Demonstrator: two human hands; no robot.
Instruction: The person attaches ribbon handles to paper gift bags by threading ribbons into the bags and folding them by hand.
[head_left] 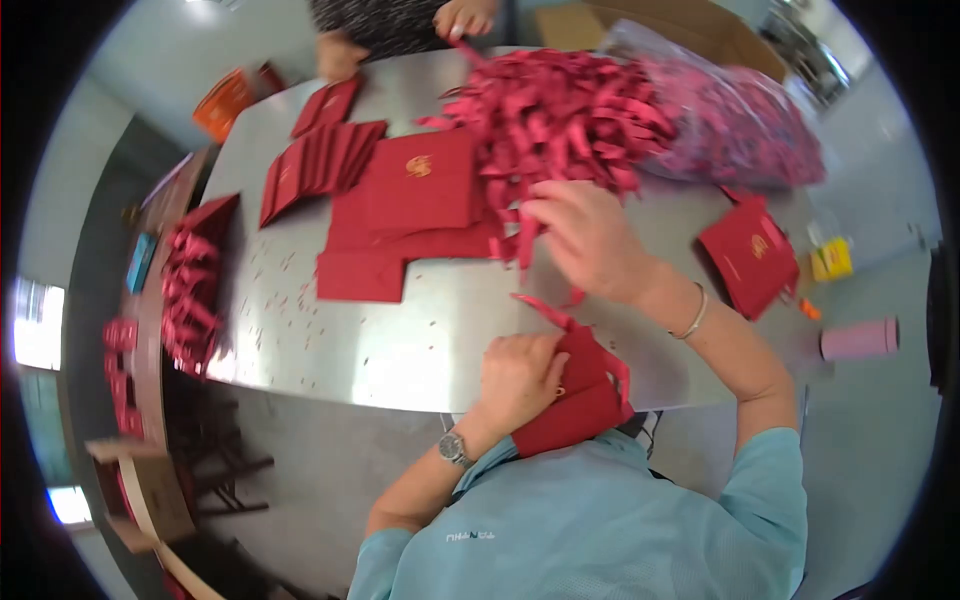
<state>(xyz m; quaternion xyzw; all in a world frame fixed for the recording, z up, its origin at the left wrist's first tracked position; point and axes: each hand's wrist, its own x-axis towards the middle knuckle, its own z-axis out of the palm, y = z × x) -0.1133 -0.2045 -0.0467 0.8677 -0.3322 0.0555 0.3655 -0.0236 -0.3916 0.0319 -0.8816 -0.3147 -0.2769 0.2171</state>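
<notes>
Close to my body, my left hand (520, 385), with a wristwatch, is closed on a red gift bag (578, 408) at the table's front edge. A red ribbon trails from the bag's top. My right hand (585, 240), wearing a bracelet, reaches over the near side of a heaped pile of red ribbons (575, 115). Its fingers are pinched on a red ribbon (527, 240) that hangs down from them. Left of this hand lie flat red gift bags (420, 185) with a gold emblem on the top one.
A fanned row of red bags (325, 160) lies at the left. Beyond the table is another person's hand (465, 18). At right are a plastic sack of ribbons (735, 125), a bag with ribbon handles (750, 255) and a pink cylinder (860, 340). Red scraps dot the metal table (390, 350).
</notes>
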